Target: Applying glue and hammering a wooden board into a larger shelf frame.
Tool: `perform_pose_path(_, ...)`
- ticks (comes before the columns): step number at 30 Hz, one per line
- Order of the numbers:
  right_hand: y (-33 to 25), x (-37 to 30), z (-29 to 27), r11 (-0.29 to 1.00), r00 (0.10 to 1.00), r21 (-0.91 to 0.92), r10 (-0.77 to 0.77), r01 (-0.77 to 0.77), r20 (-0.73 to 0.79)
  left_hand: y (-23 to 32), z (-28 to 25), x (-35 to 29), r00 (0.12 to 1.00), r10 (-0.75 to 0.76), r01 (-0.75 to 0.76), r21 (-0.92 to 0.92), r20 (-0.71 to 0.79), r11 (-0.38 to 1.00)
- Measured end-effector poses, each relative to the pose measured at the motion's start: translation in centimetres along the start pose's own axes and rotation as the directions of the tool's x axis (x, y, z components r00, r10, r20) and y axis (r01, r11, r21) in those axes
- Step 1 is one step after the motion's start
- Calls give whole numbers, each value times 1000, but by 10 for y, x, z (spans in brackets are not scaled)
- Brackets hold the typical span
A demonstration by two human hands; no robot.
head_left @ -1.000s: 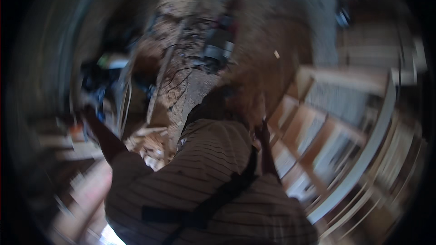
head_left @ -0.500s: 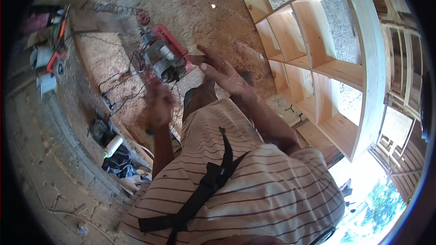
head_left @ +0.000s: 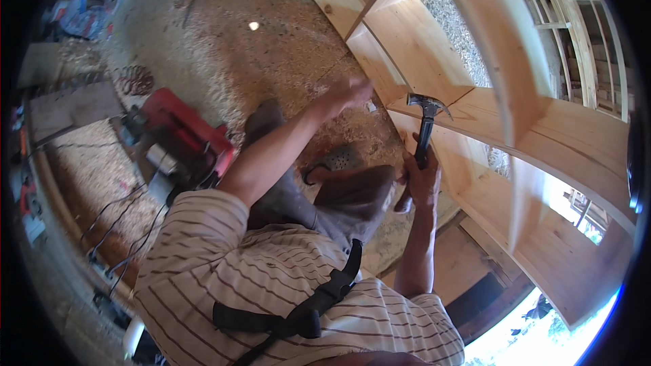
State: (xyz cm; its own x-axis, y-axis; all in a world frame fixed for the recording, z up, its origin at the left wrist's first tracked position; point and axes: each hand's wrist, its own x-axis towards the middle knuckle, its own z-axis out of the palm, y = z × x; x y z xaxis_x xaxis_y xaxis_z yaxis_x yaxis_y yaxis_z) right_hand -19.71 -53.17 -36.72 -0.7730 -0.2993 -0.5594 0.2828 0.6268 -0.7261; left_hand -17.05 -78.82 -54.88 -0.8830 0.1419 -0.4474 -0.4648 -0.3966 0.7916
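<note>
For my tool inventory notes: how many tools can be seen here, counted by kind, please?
Hammer, held in the right hand: 1
Red power tool on the sawdust floor: 1
Total: 2
The left hand holds no tool that I can make out; it reaches toward the wooden shelf frame.

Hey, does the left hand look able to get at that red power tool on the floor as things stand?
Probably not without shifting. The left hand is stretched forward at the wooden shelf frame, while the red power tool lies back beside the person's left side. Nothing blocks it, though.
</note>
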Motion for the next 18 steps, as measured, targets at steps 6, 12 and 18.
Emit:
perform_pose_path(6,91,59,20,834,863,-475,-435,279,-257,-8,0,170,868,476,-361,-840,-143,406)
perform_pose_path(12,129,88,50,587,731,-743,-652,321,-200,5,1,211,892,438,-329,-822,-110,464)
perform_pose_path(18,123,99,43,509,680,-823,-698,252,-223,2,18,217,883,425,-394,-806,-199,442)
